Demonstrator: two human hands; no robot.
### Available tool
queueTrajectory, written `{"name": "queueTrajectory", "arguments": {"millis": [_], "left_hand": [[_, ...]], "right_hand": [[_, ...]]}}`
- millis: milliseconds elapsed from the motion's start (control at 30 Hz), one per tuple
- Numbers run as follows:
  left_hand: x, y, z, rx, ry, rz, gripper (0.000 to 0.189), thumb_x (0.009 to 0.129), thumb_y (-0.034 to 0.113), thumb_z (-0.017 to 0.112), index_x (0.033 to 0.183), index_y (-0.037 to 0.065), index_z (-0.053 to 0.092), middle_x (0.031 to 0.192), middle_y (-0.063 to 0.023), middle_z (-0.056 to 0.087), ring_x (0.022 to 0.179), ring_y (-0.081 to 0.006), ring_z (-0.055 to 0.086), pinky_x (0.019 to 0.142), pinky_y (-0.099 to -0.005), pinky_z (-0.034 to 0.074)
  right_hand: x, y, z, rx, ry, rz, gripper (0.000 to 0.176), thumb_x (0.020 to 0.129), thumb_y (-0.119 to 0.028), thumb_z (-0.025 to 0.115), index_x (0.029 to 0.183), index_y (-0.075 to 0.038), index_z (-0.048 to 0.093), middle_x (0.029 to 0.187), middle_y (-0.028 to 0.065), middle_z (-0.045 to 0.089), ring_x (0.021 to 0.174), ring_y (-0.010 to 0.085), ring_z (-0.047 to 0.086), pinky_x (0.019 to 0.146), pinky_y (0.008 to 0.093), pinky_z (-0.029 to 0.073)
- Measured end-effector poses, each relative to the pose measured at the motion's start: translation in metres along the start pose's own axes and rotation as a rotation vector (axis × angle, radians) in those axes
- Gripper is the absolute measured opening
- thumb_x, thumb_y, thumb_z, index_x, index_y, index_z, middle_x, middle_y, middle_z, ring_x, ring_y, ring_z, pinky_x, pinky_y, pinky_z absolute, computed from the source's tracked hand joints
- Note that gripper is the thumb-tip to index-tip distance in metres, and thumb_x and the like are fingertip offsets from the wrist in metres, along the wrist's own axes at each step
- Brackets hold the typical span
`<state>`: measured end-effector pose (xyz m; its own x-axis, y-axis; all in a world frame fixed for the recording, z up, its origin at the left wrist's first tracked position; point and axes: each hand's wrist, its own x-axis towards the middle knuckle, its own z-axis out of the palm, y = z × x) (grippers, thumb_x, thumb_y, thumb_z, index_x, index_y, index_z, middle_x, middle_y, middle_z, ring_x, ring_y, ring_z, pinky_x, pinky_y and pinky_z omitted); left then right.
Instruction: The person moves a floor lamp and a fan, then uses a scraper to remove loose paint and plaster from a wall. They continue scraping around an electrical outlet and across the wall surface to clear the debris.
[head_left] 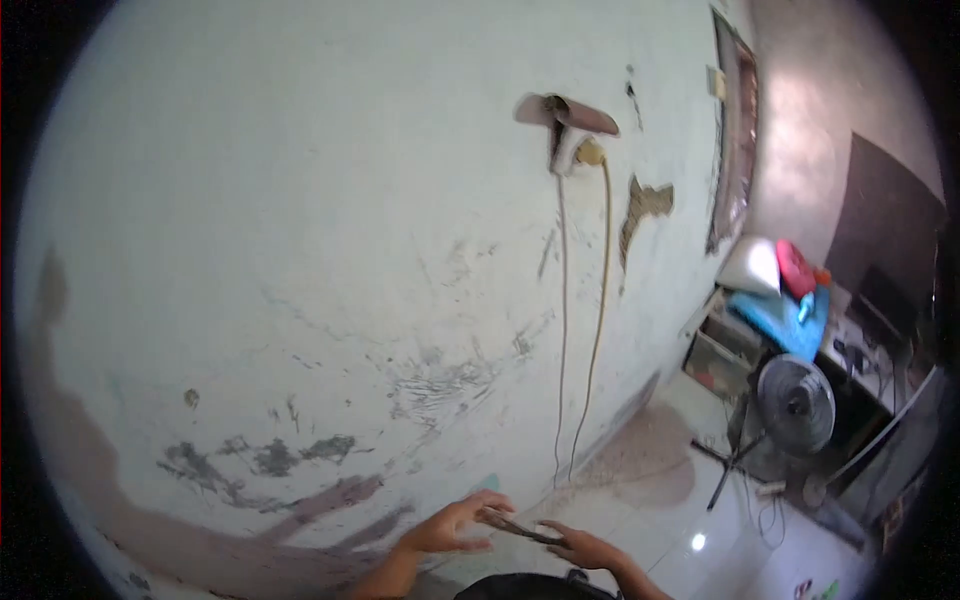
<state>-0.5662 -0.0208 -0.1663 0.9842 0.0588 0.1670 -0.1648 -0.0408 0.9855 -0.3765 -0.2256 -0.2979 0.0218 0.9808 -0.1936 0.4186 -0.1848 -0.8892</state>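
Note:
Low in the view, my right hand [582, 548] is closed on one end of a thin, dark brown flat tool [525, 529], whose exact kind I cannot make out. The tool slants up to the left toward my left hand [452, 524]. Curved fingers and a separate thumb leave a gap in that left hand, and the tool's wider end lies at its fingertips. Both hands are in front of a pale, scuffed wall [300, 220] with peeling patches.
Two cords hang from a wall outlet with a plug [592, 153] to the tiled floor [640, 540]. At right stands a fan [796, 405] on splayed legs. Behind it, a blue cloth [785, 318], a red item [796, 268] and a white pillow-like thing [752, 266] lie on furniture.

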Motion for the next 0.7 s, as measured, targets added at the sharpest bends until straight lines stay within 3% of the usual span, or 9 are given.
{"name": "queueTrajectory", "arguments": {"millis": [67, 200, 233, 333, 367, 433, 500, 567, 700], "left_hand": [[0.023, -0.031, 0.012, 0.229, -0.122, -0.219, 0.058, 0.088, 0.040, 0.067, 0.136, 0.012, 0.050, 0.131, -0.0135, 0.048, 0.120, -0.0316, 0.048, 0.104, -0.0467, 0.038], [0.053, -0.082, 0.046, 1.213, -0.532, -0.819, 0.062, 0.091, 0.048, 0.061, 0.141, 0.013, 0.047, 0.144, -0.0160, 0.045, 0.134, -0.0369, 0.039, 0.109, -0.0500, 0.034], [0.056, -0.098, 0.046, 1.195, -0.554, -0.807, 0.062, 0.091, 0.048, 0.061, 0.141, 0.013, 0.047, 0.144, -0.0160, 0.045, 0.134, -0.0369, 0.039, 0.109, -0.0500, 0.034], [0.043, -0.140, 0.047, 0.347, -0.467, -0.390, 0.080, 0.081, 0.045, 0.073, 0.147, 0.017, 0.038, 0.149, -0.0139, 0.036, 0.135, -0.0373, 0.037, 0.112, -0.0502, 0.030], [0.039, -0.137, 0.050, 0.337, -0.489, -0.406, 0.080, 0.081, 0.045, 0.073, 0.147, 0.017, 0.038, 0.149, -0.0139, 0.036, 0.135, -0.0373, 0.037, 0.112, -0.0502, 0.030], [0.040, -0.121, 0.052, 0.788, -0.239, 0.075, 0.083, 0.076, 0.039, 0.077, 0.147, 0.019, 0.038, 0.146, -0.0160, 0.038, 0.132, -0.0381, 0.039, 0.111, -0.0491, 0.031], [0.039, -0.117, 0.050, 0.835, -0.212, 0.113, 0.083, 0.076, 0.038, 0.077, 0.146, 0.018, 0.038, 0.144, -0.0162, 0.038, 0.131, -0.0389, 0.040, 0.110, -0.0499, 0.032], [0.037, -0.111, 0.046, 0.990, -0.175, 0.151, 0.068, 0.082, 0.029, 0.072, 0.142, 0.015, 0.044, 0.140, -0.0154, 0.043, 0.127, -0.0379, 0.045, 0.105, -0.0483, 0.039], [0.032, -0.108, 0.039, 0.729, -0.152, 0.174, 0.043, 0.087, 0.008, 0.061, 0.130, 0.011, 0.057, 0.124, -0.0135, 0.060, 0.111, -0.0323, 0.059, 0.093, -0.0406, 0.049]], "right_hand": [[-0.037, 0.040, 0.018, -0.416, -0.102, 0.559, 0.064, 0.093, -0.024, 0.055, 0.149, -0.010, 0.027, 0.109, 0.0285, 0.065, 0.100, 0.0438, 0.064, 0.087, 0.0491, 0.049], [-0.084, 0.087, 0.032, -0.354, 0.015, 0.725, 0.059, 0.090, -0.024, 0.054, 0.144, -0.010, 0.037, 0.104, 0.0273, 0.066, 0.097, 0.0429, 0.065, 0.083, 0.0518, 0.050], [-0.093, 0.077, 0.025, -0.335, 0.133, 0.692, 0.057, 0.090, -0.025, 0.055, 0.142, -0.010, 0.040, 0.100, 0.0264, 0.067, 0.093, 0.0413, 0.066, 0.080, 0.0511, 0.050], [-0.086, 0.034, 0.011, -0.175, 0.284, 0.658, 0.057, 0.094, -0.032, 0.053, 0.145, -0.015, 0.037, 0.099, 0.0272, 0.067, 0.095, 0.0436, 0.064, 0.084, 0.0509, 0.050], [-0.081, 0.026, 0.010, -0.127, 0.360, 0.604, 0.056, 0.094, -0.029, 0.053, 0.146, -0.016, 0.037, 0.097, 0.0266, 0.067, 0.091, 0.0421, 0.065, 0.082, 0.0491, 0.050], [-0.070, -0.015, -0.005, 0.033, 0.344, 0.544, 0.054, 0.096, -0.027, 0.051, 0.146, -0.015, 0.036, 0.091, 0.0234, 0.067, 0.085, 0.0362, 0.066, 0.079, 0.0450, 0.051], [-0.073, -0.047, -0.016, 0.187, 0.329, 0.476, 0.053, 0.097, -0.025, 0.050, 0.147, -0.015, 0.036, 0.086, 0.0201, 0.068, 0.078, 0.0304, 0.066, 0.075, 0.0408, 0.051], [-0.075, -0.064, -0.021, 0.485, 0.285, 0.183, 0.047, 0.099, -0.018, 0.048, 0.144, -0.010, 0.042, 0.079, 0.0056, 0.065, 0.068, 0.0135, 0.057, 0.068, 0.0300, 0.048], [-0.072, -0.064, -0.023, 0.395, 0.214, 0.082, 0.035, 0.098, -0.023, 0.055, 0.128, -0.007, 0.060, 0.081, 0.0039, 0.064, 0.070, 0.0114, 0.056, 0.070, 0.0282, 0.048]]}}
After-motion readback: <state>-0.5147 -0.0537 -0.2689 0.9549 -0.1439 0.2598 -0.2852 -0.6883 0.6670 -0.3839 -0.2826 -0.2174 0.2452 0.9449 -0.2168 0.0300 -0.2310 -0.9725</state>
